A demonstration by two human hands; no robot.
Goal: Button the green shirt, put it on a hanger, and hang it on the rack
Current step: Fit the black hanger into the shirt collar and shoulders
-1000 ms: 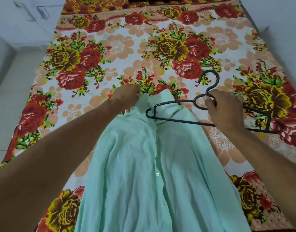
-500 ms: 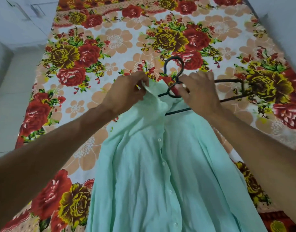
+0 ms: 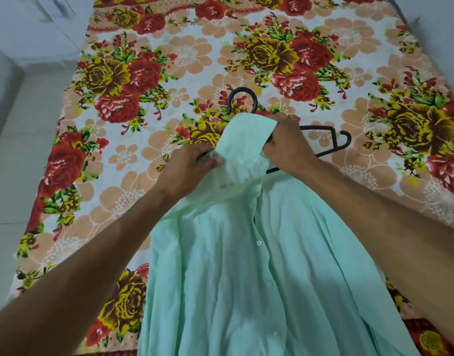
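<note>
A pale green shirt (image 3: 246, 265) lies buttoned, front up, on the flowered bed, collar pointing away from me. A black plastic hanger (image 3: 331, 140) is partly inside the neck opening: its hook (image 3: 242, 98) sticks out above the collar and its right arm pokes out to the right, while its left arm is hidden under the cloth. My left hand (image 3: 192, 165) pinches the shirt's left shoulder next to the collar. My right hand (image 3: 287, 142) grips the hanger's neck together with the raised collar.
The bed cover (image 3: 169, 60) carries large red and yellow flowers and fills most of the view. A pale tiled floor (image 3: 12, 163) runs along the left side, and a white wall (image 3: 441, 19) rises at the right. No rack is in sight.
The hanger has swung left and slid into the collar, so its hook now stands above the neck. My left hand has moved down to the shoulder seam, and the collar is lifted.
</note>
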